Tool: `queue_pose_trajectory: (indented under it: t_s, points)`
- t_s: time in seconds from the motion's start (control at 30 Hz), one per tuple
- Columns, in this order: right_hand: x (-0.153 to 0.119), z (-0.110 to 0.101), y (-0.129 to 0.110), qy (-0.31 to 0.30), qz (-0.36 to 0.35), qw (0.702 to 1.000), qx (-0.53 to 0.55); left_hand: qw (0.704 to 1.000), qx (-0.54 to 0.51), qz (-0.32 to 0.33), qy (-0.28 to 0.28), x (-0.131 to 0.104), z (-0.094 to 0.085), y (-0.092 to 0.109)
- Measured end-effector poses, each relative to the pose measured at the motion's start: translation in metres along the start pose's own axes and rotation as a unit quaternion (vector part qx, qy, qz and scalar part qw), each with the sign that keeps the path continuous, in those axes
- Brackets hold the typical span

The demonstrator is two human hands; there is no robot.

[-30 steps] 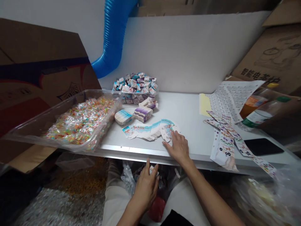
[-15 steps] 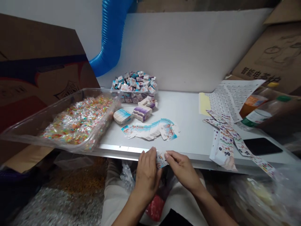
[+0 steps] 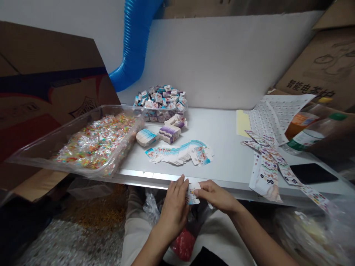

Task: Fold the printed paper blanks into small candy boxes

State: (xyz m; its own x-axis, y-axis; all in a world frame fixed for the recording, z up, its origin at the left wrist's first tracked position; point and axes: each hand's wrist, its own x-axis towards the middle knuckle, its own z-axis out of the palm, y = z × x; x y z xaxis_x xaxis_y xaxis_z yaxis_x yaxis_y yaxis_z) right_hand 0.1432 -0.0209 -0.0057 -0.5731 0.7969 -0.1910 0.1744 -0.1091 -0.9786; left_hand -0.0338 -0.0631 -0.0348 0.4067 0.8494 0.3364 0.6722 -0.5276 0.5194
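Between my two hands, just off the table's front edge, is a small printed paper box [image 3: 193,194]. My left hand [image 3: 175,201] grips its left side, fingers close together. My right hand [image 3: 215,195] pinches its right side between thumb and fingers; a white flap shows below that hand. On the table ahead, a fanned row of flat blue-and-white box blanks [image 3: 177,153] lies spread out. Behind it sit a purple-banded stack of blanks [image 3: 169,134] and a blue-banded stack [image 3: 146,137]. Whether the held box is folded or flat is hard to tell.
A clear tray of small colourful candy packets [image 3: 97,138] stands at left. Behind is a clear container heaped with small finished boxes [image 3: 162,99]. At right lie printed strips [image 3: 264,173], a black phone [image 3: 313,173] and a bottle [image 3: 305,138]. A red bag [image 3: 183,244] is below my hands.
The small paper box has turned more upright and shows more of its printed face. My right hand has shifted slightly right and down. The view has moved a little.
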Motion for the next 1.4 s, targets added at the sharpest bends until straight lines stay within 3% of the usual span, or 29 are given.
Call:
queue_pose_trajectory:
  t_s: [0.1, 0.23, 0.37, 0.47, 0.57, 0.7, 0.97, 1.07, 1.17, 1.3, 1.4]
  points:
    - [-0.002, 0.000, 0.000, -0.016, 0.005, 0.998, 0.066, 0.999, -0.034, 0.022, -0.019, -0.002, -0.003, -0.004]
    - [0.001, 0.004, 0.006, -0.029, 0.012, 0.997, 0.064, 0.998, -0.044, 0.030, -0.026, -0.004, -0.005, -0.007]
    - [0.006, 0.007, 0.012, -0.005, 0.011, 1.000, 0.002, 0.999, -0.003, 0.036, -0.025, -0.003, -0.006, -0.006]
    - [0.009, 0.008, 0.011, 0.062, -0.015, 0.991, -0.116, 0.998, 0.046, 0.038, -0.027, -0.001, -0.005, -0.005]
    - [0.010, 0.008, 0.006, 0.097, -0.022, 0.976, -0.196, 0.998, 0.055, 0.038, 0.003, -0.004, 0.000, -0.006]
    - [0.011, 0.009, 0.002, 0.097, -0.005, 0.980, -0.175, 0.997, 0.022, 0.027, 0.069, -0.012, 0.012, -0.007]
    - [0.010, 0.015, -0.004, 0.107, -0.023, 0.971, -0.214, 0.991, -0.014, 0.011, 0.129, -0.021, 0.028, -0.011]
    - [0.004, 0.016, -0.006, 0.086, -0.048, 0.983, -0.156, 0.982, -0.075, -0.049, 0.166, -0.019, 0.026, -0.012]
    - [-0.002, 0.023, 0.002, 0.060, -0.063, 0.996, -0.015, 0.964, -0.154, -0.120, 0.180, -0.017, 0.025, -0.010]
    - [0.000, 0.044, 0.017, 0.122, -0.017, 0.981, 0.148, 0.967, -0.153, -0.093, 0.183, -0.018, 0.030, -0.009]
    - [0.002, 0.059, 0.021, 0.191, -0.021, 0.976, 0.098, 0.972, -0.121, -0.069, 0.187, -0.019, 0.033, -0.010]
